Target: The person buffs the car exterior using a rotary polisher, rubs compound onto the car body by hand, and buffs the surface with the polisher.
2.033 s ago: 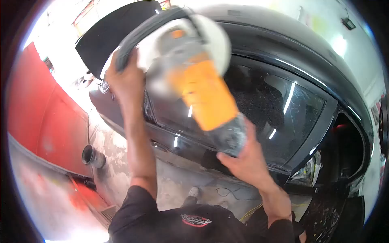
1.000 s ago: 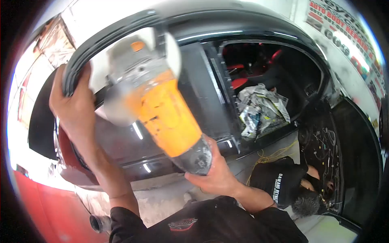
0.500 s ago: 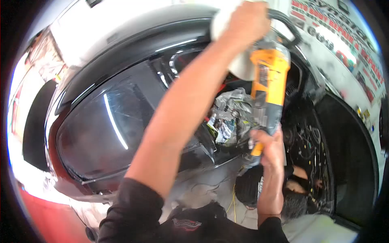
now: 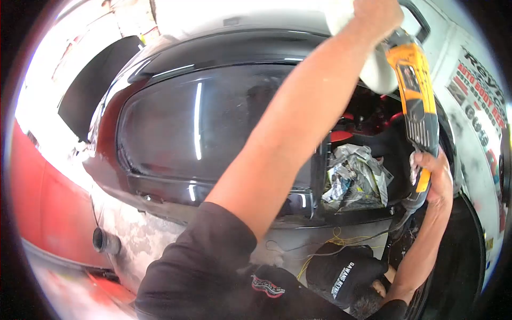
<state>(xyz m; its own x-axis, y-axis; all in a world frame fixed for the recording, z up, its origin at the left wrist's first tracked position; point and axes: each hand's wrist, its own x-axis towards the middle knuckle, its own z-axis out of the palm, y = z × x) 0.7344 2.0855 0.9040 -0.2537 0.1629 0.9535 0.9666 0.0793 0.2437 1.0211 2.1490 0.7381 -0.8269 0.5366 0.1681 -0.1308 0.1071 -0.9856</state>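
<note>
1. Noted white pad partly hidden behind left hand and forearm; cannot tell whether touching car.
2. Found left hand reaching top edge of view, at front end of yellow polisher; cannot confirm grip, with fingers hidden.
3. Found right hand curled around polisher's rear grip.
4. Located polisher at upper right, right of crumpled sheeting in car.
</note>
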